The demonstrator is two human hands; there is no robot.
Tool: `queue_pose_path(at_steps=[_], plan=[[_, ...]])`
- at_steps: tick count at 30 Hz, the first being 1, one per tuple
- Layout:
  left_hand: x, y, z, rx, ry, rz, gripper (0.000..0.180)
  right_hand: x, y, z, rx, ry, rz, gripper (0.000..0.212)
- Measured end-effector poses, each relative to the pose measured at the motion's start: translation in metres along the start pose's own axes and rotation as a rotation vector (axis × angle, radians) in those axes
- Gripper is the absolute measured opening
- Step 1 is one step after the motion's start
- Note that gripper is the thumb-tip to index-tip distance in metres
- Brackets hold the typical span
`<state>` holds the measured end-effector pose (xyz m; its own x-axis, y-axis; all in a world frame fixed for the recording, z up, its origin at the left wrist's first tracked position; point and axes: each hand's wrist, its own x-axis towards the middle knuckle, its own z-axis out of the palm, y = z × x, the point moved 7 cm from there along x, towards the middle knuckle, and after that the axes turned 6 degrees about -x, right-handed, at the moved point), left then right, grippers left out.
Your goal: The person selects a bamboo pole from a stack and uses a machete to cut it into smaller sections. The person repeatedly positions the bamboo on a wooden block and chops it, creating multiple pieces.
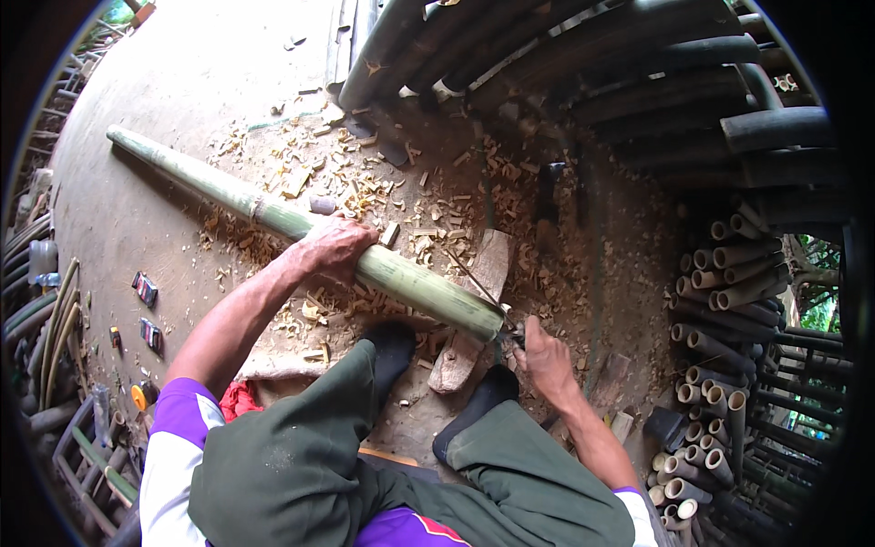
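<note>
A long green bamboo pole (401, 278) lies slantwise in front of me, its far end on the ground at the upper left. Its near right end rests on a wooden block (456, 361). My left hand (335, 246) is closed over the pole's middle part. At the cut end, my right hand (545, 357) is closed around a dark tool (516, 334), mostly hidden by the fingers. A thin dark rod (474, 280) slants across the block behind the pole; whether it belongs to the tool, I cannot tell.
Wood shavings (365, 187) litter the ground around the pole. Stacked bamboo tubes (711, 392) stand at the right, with dark bamboo lengths (638, 82) above. Several small packs (144, 288), a yellow round item (139, 397) and a red cloth (239, 399) lie at the left.
</note>
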<state>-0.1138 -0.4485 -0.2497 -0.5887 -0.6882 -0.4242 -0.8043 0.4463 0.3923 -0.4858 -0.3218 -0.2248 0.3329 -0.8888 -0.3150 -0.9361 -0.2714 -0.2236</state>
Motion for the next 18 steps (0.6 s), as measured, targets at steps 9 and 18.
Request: queue_pose_path(at_steps=[9,18], plan=[[-0.008,-0.002,-0.001,0.020,0.011,-0.010,0.059,-0.017,-0.063,-0.095,0.276,0.543,-0.356,0.026],[-0.016,-0.005,0.006,-0.001,0.058,0.019,0.061,0.001,-0.080,-0.117,0.194,0.277,-0.194,0.034]])
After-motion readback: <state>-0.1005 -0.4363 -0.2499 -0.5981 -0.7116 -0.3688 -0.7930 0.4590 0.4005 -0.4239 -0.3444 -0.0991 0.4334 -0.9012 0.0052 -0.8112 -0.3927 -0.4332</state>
